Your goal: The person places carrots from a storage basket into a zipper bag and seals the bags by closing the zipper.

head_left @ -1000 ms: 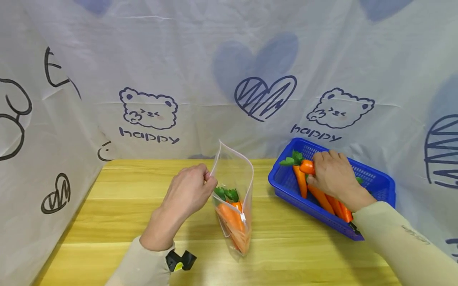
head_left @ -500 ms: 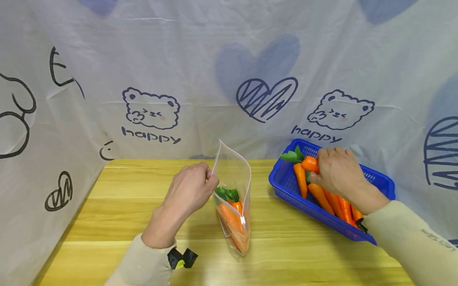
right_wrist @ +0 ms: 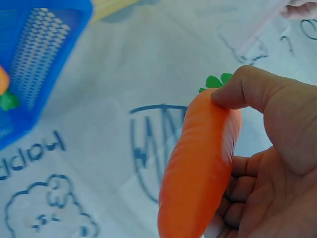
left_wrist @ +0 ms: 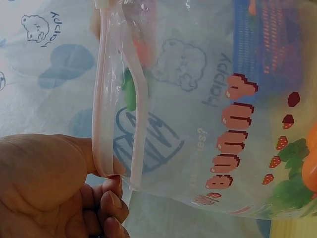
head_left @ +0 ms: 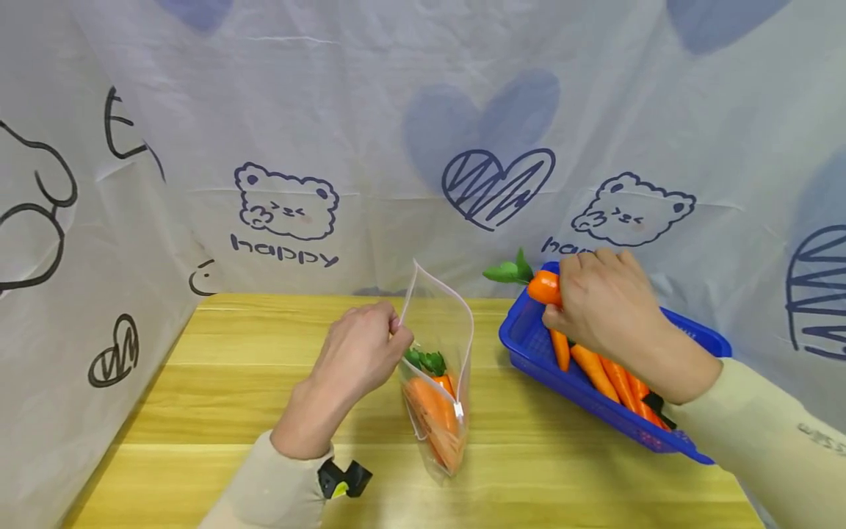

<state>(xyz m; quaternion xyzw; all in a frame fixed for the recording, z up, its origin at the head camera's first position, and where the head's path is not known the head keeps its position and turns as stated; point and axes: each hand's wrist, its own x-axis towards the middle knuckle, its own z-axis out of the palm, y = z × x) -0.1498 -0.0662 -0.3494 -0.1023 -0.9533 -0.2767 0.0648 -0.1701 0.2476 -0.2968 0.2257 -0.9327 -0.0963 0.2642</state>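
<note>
Head view: left hand [head_left: 360, 349] pinched the clear bag [head_left: 436, 316] mid-frame by its edge, apparently so it gaped; right hand [head_left: 604, 316] gripped a carrot [head_left: 544, 287] over the basket [head_left: 525, 361], frame right.

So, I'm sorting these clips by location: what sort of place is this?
Probably a staged tabletop booth, perhaps for recording: printed cloth hangs behind and beside the wood-grain table, and a black device sits at the person's left wrist.

Soft light is filling the head view, faint shadow is falling below the blue basket [head_left: 571, 391], wrist views are looking dimmer, plastic bag [left_wrist: 188, 109] is catching glints
</note>
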